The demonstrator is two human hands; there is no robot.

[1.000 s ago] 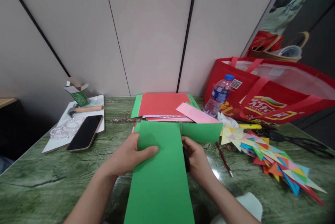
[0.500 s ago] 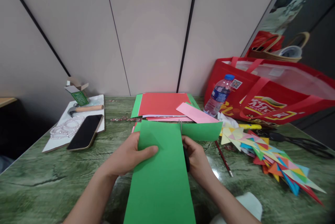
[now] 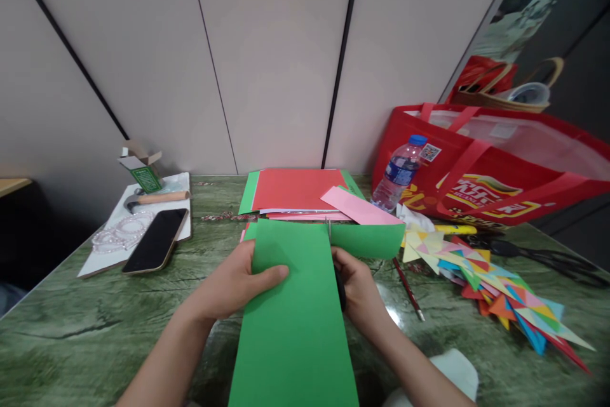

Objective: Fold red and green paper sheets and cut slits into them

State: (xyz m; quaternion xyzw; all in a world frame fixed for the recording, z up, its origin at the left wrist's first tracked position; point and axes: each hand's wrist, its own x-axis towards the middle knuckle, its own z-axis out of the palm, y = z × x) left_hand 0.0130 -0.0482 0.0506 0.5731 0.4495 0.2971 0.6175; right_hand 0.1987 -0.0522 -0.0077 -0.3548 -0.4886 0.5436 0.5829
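My left hand point(image 3: 255, 277) grips the left edge of a long sheet of green paper point(image 3: 295, 324), thumb on top and the other fingers hidden beneath. In my right hand point(image 3: 355, 280) is a pair of scissors point(image 3: 340, 289) with black handles, mostly covered by the hand and the paper. The thin blades stand at the right edge of the sheet, near its far end. A partly cut green strip point(image 3: 366, 239) sticks out to the right of the blades. Behind the sheet lies a pink paper strip point(image 3: 357, 205) on a stack of red paper point(image 3: 300, 188).
On the right are a red bag point(image 3: 476, 166), a water bottle point(image 3: 398, 172), a pencil point(image 3: 408, 289) and many folded paper pieces point(image 3: 500, 293). At left, a white board point(image 3: 107, 242) carries a phone point(image 3: 156, 240), hammer point(image 3: 159, 197), beads point(image 3: 121, 232) and small box point(image 3: 143, 172).
The free end of the green strip has dipped very slightly. Both hands and the scissors stay almost in the same place.
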